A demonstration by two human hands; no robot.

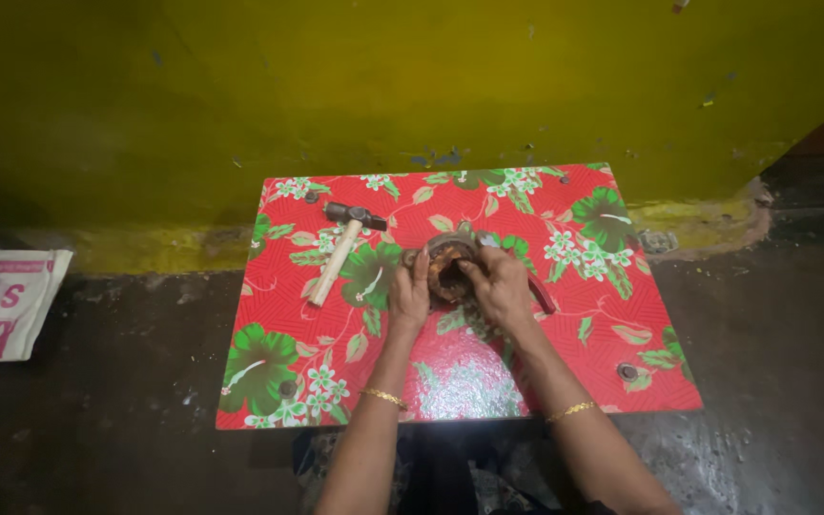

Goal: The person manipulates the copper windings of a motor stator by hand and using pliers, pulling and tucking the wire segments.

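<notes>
Both hands meet over the middle of a low table (565, 362) covered in red cloth with green and white flowers. My left hand (410, 296) and my right hand (500, 286) grip opposite sides of a small round rusty-brown metal part (448, 267) with a hollow middle. A red-handled tool (540, 294) pokes out from under my right hand; whether that hand holds it I cannot tell. A hammer (338, 256) with a pale wooden handle and dark head lies to the left of my left hand. Each wrist wears a thin gold bangle.
Small dark round pieces lie on the cloth at the near right (628, 371), near left (286, 388) and far left (311, 197). A yellow wall (383, 86) rises just behind the table. A white printed sack (2, 300) lies on the dark floor at left.
</notes>
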